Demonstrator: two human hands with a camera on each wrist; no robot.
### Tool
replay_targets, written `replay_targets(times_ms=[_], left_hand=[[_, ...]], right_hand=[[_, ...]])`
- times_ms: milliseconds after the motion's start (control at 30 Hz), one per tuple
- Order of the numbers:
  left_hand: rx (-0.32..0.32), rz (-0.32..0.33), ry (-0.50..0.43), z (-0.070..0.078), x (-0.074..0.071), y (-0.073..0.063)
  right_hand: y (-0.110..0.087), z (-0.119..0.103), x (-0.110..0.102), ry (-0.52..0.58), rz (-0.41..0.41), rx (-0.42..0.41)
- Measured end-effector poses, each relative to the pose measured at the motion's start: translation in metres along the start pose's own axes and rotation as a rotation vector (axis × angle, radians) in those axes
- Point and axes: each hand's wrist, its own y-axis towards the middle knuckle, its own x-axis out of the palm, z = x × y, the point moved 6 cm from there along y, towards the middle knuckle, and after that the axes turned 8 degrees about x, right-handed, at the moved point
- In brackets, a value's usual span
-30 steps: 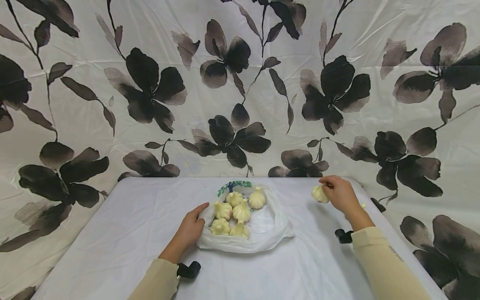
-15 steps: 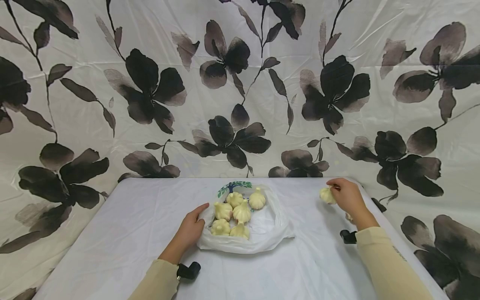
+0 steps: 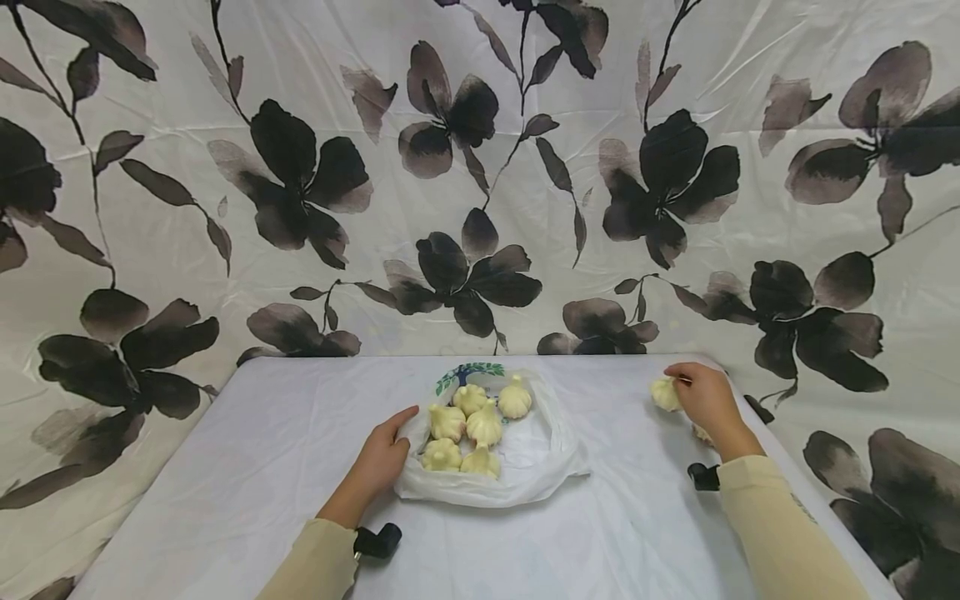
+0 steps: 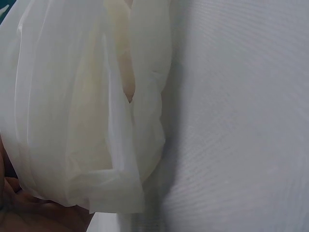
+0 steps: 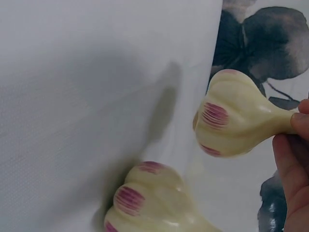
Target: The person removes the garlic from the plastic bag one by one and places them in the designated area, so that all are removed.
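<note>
The person's right hand (image 3: 705, 400) is over at the far right of the white cloth-covered desk (image 3: 247, 467), thumb and fingers pinching a glossy, pale-yellow garlic bulb with purple streaks (image 5: 231, 116) by its slim neck. Only the neck is taken, so the fat, rounded body is left free. The bulb leans, its long axis running from the fingertips down to the left, round end toward the middle of the desk. Going by the dark shadow (image 5: 161, 118) lying apart from it on the cloth, I'd judge it to be off the surface.

What counts, to my eye, is how it sits against a second pale-yellow, purple-streaked bulb (image 5: 149, 198) resting on the desk. That one lies to the right of the held one and nearer the person, partly hidden by the right wrist; the two are near but don't touch. Seen close, both necks point much the same way.

The left hand (image 3: 378, 458) is well apart from this pair, against the left side of an open white plastic bag (image 3: 491, 493) holding six more pale-yellow bulbs (image 3: 483, 423). One finger reaches along its edge; whether the thumb pinches the film I can't tell. The right hand is clearly the nearer to both outside bulbs.
</note>
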Motion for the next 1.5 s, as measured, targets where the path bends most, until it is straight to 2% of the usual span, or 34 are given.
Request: replay_targets(times_ms=[167,500,1500], left_hand=[[0.001,-0.004,-0.002,0.000,0.000,-0.001],[-0.008,-0.003,-0.006,0.000,-0.001,-0.001],[0.006,-0.010,-0.015,0.002,0.000,-0.002]], right_hand=[[-0.001,0.007,0.002,0.001,-0.007,0.017],[-0.002,0.018,0.010,-0.029,-0.084,0.074],[-0.005,0.029,0.007,-0.013,-0.076,0.098]])
